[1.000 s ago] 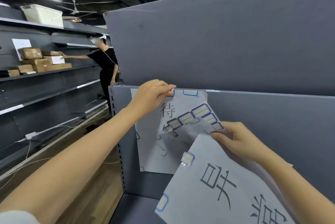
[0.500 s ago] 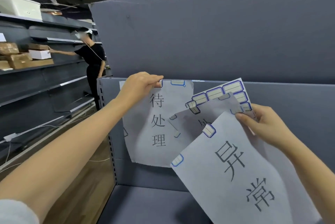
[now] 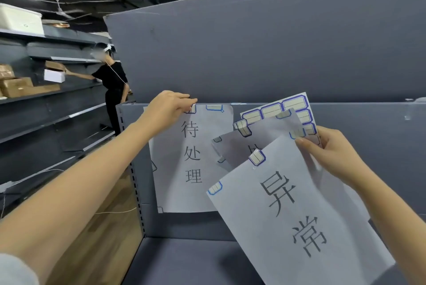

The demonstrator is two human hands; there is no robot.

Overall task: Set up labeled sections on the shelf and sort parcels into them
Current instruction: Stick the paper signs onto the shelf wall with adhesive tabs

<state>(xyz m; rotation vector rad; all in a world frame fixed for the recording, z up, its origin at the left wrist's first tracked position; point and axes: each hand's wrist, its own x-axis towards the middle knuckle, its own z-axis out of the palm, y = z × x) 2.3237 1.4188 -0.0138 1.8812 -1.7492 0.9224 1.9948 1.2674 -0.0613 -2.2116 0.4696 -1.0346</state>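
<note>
Boxes [image 3: 20,87] sit on a far shelf [image 3: 57,93] at the left, and another person [image 3: 113,82] reaches toward them.

Nearer, the left hand [image 3: 170,109] is up at the top edge of the gray shelf wall [image 3: 368,158]. Its fingers are bent a little, and the fingertips press on a small sticker [image 3: 193,108] at the top left corner of the hung sign [image 3: 191,158]. It grips nothing that I can see. The hung sign lies flat on the wall and stands straight, long side up and down. A second sticker [image 3: 214,107] holds its top edge, just to the right of the fingers.

Right of the sign, and lower, the right hand [image 3: 332,153] pinches a bunch of papers [image 3: 276,169] near its top right corner, thumb in front. At the back is a sticker sheet [image 3: 288,109], then a middle sheet [image 3: 265,137], and on top a big front sheet [image 3: 299,227] with two dark characters. The front sheet is tipped. Its long side runs from top left down to bottom right, not straight like the hung sign.

I think the next sign goes on the bare wall to the right of the hung one. That spot is just behind the right hand, so the right hand is nearer. The left hand would have to cross over. The sheet would need turning upright first.
</note>
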